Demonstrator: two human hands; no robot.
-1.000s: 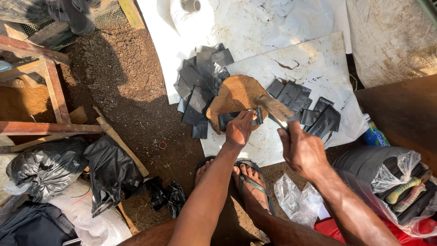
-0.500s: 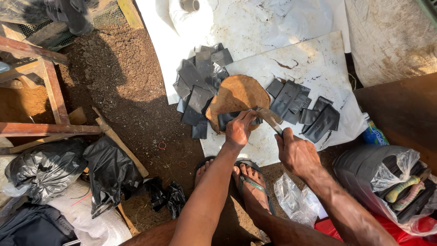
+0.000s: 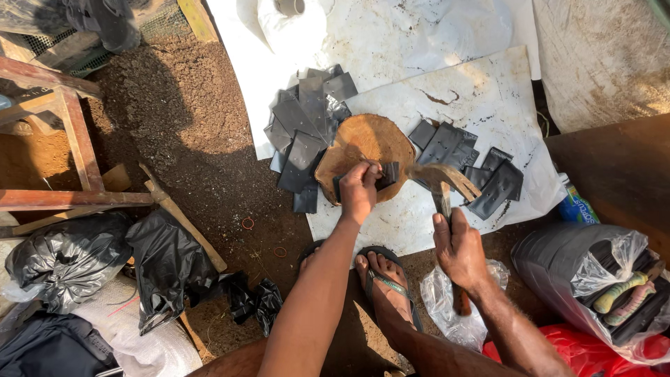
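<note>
Left hand [image 3: 359,192]: fingers closed on a small dark piece [image 3: 388,174], pinning it to the wooden block [image 3: 363,143]; it sits where it did half a second ago.
Right hand [image 3: 457,248]: fingers wrapped tight round the hammer [image 3: 441,183] handle, lower on the shaft than a second ago.
Hammer: head now level with the block's right edge, just beside the held piece; in the earlier frames it pointed further up and left, over the block.
Piece: at the block's near right edge, partly hidden under the left fingers.
Block: round, brown, resting on the white sheet [image 3: 481,98] on the ground, unmoved.
Left pile [image 3: 303,129]: grey flat pieces fanned out, touching the block's left rim, unchanged.
Right pile [image 3: 481,171]: darker pieces spread on the sheet, just right of the hammer head.
Foot [image 3: 380,283]: in a sandal, between the two forearms, at the sheet's near edge.
Black bags [image 3: 164,265]: slumped on the soil, well left.
</note>
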